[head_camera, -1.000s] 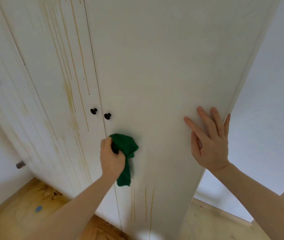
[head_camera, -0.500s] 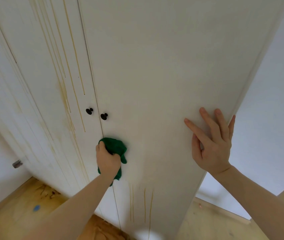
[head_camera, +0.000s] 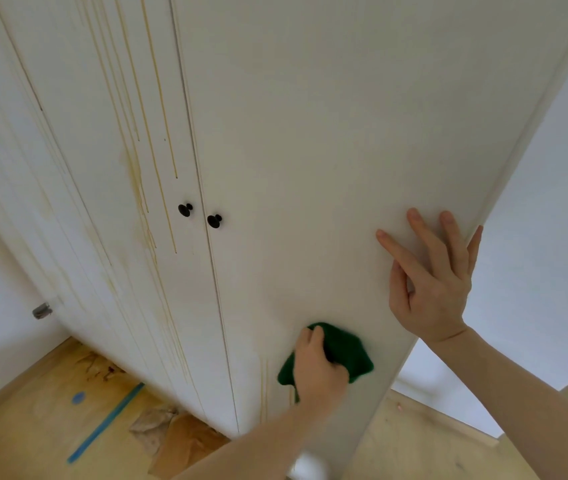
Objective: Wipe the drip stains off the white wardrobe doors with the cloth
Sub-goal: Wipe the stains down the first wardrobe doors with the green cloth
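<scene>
I see the wooden floor (head_camera: 33, 420) at seven o'clock, with a blue tape strip (head_camera: 106, 422), a blue dot (head_camera: 78, 397) and crumpled brown paper (head_camera: 175, 441) lying on it.

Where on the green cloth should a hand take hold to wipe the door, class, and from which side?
Grip the bunched middle of the cloth, coming from below as the left hand does. It lies flat on the upright door, so fingers over its back press it on while loose edges trail.

A strip of blue tape (head_camera: 106, 422) is lying across the wooden floor (head_camera: 16, 441), near what looks like crumpled brown paper (head_camera: 178, 441).
</scene>
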